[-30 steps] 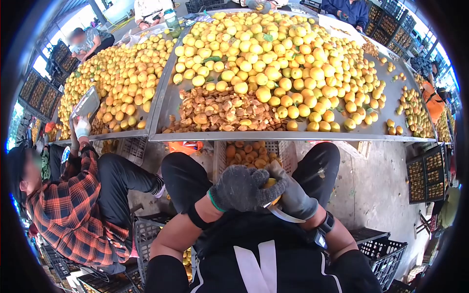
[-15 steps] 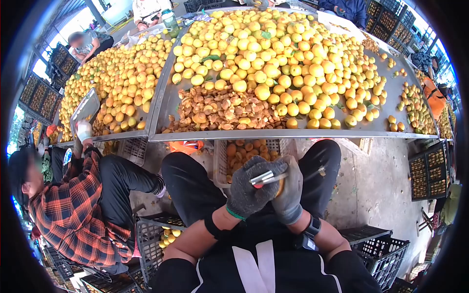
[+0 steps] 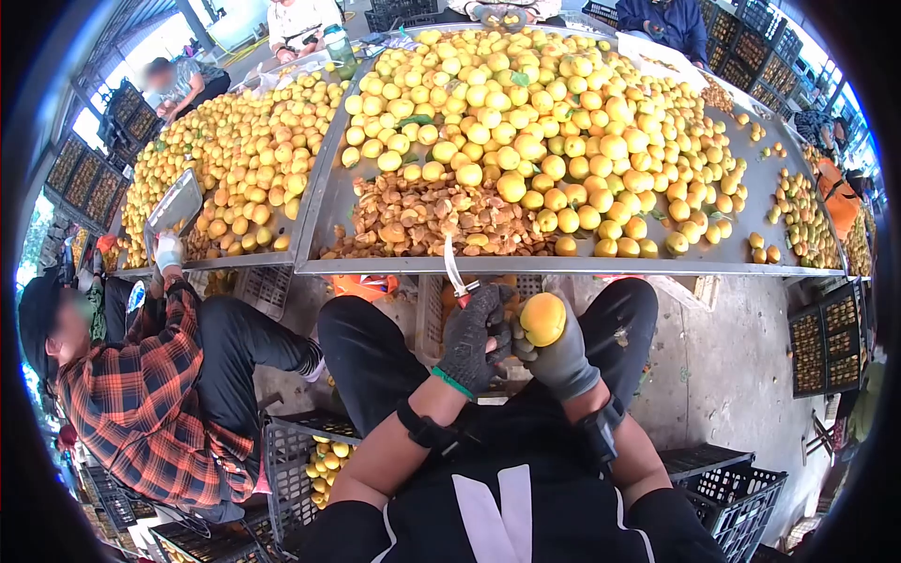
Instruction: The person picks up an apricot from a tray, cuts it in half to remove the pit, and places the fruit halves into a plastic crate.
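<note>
My left hand [image 3: 472,340], in a dark grey glove with a green cuff, is closed around a small knife. The knife's curved metal blade [image 3: 452,267] points up toward the table edge, and a bit of red shows near its base. Close beside it, my right hand [image 3: 560,364], in a grey glove, grips a whole yellow-orange apricot [image 3: 542,319]. The gloved fingers of both hands meet or nearly meet between them. Below the table, partly hidden behind my hands, is a light plastic crate [image 3: 430,319] with apricot pieces.
Apricots [image 3: 563,122] are heaped on the metal table [image 3: 324,220], with brownish pits [image 3: 432,211] near its front edge. A co-worker in a plaid shirt [image 3: 141,403] sits at left. Black crates [image 3: 741,502] stand at both sides, and an orange bag [image 3: 838,197] lies far right.
My hands have moved slightly apart. The knife has swung from pointing across my right hand to pointing up, and the apricot now shows fully in my right hand.
</note>
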{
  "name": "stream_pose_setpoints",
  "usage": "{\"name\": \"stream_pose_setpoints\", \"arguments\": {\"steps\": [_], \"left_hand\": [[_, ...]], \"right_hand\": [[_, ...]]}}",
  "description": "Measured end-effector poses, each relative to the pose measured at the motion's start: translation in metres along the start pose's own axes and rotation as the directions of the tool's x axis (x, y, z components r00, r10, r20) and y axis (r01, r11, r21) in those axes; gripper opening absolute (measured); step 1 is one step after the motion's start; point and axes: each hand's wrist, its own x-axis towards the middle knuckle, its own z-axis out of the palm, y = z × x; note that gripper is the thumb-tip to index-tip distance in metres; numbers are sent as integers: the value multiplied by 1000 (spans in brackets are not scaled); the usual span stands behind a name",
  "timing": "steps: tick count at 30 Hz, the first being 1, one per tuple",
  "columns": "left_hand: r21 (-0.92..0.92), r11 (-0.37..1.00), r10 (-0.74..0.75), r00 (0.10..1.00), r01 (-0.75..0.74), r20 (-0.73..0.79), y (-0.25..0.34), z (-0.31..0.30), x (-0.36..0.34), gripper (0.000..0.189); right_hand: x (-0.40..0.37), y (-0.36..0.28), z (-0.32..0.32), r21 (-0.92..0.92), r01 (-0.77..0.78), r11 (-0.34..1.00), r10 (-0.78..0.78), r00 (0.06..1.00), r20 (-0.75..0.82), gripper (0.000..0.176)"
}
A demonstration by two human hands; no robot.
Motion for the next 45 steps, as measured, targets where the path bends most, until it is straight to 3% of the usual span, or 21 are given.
{"name": "stream_pose_setpoints", "arguments": {"steps": [1,2,4,5,6,8,10,16,19,22,24,26,30,31,33,34,36,37,40,42,45], "left_hand": [[108,994,24,999,-28,34,3,-5,2,25],[212,976,46,997,-59,69,3,-8,2,28],[451,853,222,965,-261,139,1,-6,1,35],[639,634,363,897,-435,252,0,-5,0,41],[640,634,362,898,-434,251,1,-3,-2,41],[826,-135,485,691,-547,537,4,0,-8,64],[875,-63,388,796,-479,464,4,2,-10,72],[834,-29,437,743,-551,507,-2,-6,-3,56],[598,657,454,874,-460,174,-5,-15,11,23],[315,877,363,930,-362,57,-9,-20,17,22],[377,842,380,920,-387,98,-1,-15,16,23],[638,752,205,979,-167,15,12,-12,16,25],[844,268,514,810,-465,283,13,-26,26,28],[844,267,513,810,-465,284,16,-26,23,28],[581,781,215,972,-229,95,23,-26,14,29],[583,779,218,972,-230,92,24,-28,11,29],[278,959,18,994,-49,112,24,-33,5,29],[277,960,22,994,-51,107,23,-33,4,29],[380,871,192,928,-310,319,18,-27,1,30],[321,927,93,949,-192,302,25,-26,-2,31],[693,703,93,986,-163,137,28,-22,-6,32]], "right_hand": [[1,10,-8,-487,161,858,-199,980,-26,35],[1,14,-11,-848,238,474,-374,926,50,40],[-1,-22,20,-823,267,502,-352,932,87,43],[0,-28,27,-477,-17,879,-55,989,-139,44],[1,-31,30,23,-315,949,313,931,-190,46],[-7,-18,27,-81,-360,929,336,916,-218,41],[-7,8,21,164,-234,958,264,945,-194,42],[-19,-1,20,-305,-121,945,48,970,-239,42],[-20,-18,28,-232,-146,962,120,985,-123,40],[-14,-24,24,216,-236,948,233,972,40,37],[-12,-26,24,461,-283,841,233,959,164,35],[-13,-30,26,559,-219,800,281,959,-26,32],[-16,-16,-10,427,-297,854,345,938,-39,27],[-16,-11,-18,427,-296,854,345,938,-39,27],[-15,-5,-25,403,-403,822,473,877,-85,28],[-17,-1,-24,404,-406,820,474,877,-80,28],[-18,-2,-9,-165,-418,894,433,899,70,30],[-17,-4,0,185,-616,766,600,788,138,36],[-19,-5,14,162,-699,696,640,707,301,38],[-17,-9,20,207,-699,684,630,710,315,37],[-16,-2,23,13,-559,829,555,825,102,34]]}}
